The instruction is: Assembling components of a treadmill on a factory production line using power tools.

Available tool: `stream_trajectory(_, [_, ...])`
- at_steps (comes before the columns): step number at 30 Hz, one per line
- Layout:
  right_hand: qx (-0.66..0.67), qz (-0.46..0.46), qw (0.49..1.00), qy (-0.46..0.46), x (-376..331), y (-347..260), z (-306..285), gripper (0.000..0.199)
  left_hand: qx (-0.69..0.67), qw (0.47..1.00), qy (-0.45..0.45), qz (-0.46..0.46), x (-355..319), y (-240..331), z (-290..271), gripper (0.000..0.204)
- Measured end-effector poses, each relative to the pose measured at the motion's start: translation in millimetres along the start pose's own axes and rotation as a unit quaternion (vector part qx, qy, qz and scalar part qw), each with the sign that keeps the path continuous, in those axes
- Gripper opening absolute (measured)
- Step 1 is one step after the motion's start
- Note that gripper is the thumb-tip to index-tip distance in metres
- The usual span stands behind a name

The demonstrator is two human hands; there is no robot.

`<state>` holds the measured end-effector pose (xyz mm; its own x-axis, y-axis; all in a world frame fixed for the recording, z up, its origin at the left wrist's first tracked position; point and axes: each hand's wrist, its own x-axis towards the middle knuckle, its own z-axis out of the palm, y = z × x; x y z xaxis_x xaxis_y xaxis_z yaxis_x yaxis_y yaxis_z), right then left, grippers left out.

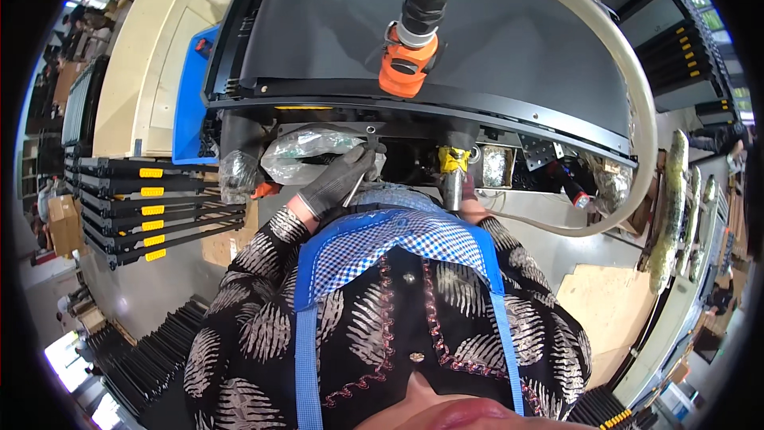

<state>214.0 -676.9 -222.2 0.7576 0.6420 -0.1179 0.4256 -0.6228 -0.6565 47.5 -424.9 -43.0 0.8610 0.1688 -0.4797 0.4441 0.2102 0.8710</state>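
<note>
While right fingers (pixel 469 185) grip a tool (pixel 452 189), left fingers (pixel 360 162) pinch a rod (pixel 356 192).

A: Where can a hand pass?
B: Over the dark panel (pixel 310 40), left of the orange fitting (pixel 407 70) hanging there
A: And from the right?
B: The pale hose (pixel 639 95) arches round that side and bars the way
A: Under the front rail (pixel 517 111)?
B: A narrow dark gap (pixel 410 162), between the gloved left fingers (pixel 362 161) and the yellow-wrapped tool (pixel 454 161); the clear plastic bag (pixel 309 142) blocks farther left
</note>
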Motion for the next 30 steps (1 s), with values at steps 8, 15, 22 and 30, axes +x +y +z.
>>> stream_trajectory(8, [0.362, 0.235, 0.899, 0.070, -25, -66, -109, 0.021, 0.016, 0.994, -0.074, 0.084, 25, 20, 17, 0.026])
stream_trajectory(15, [0.545, 0.104, 0.832, -0.028, -17, -157, -134, 0.021, 0.199, 0.964, -0.078, 0.161, 37, 43, 34, 0.038])
stream_trajectory(22, [0.532, 0.038, 0.842, -0.085, -13, -193, -135, 0.025, 0.188, 0.958, -0.055, 0.208, 33, 41, 31, 0.033])
stream_trajectory(30, [0.494, 0.039, 0.858, -0.135, -7, -203, -132, 0.029, 0.229, 0.943, -0.003, 0.242, 26, 40, 19, 0.025])
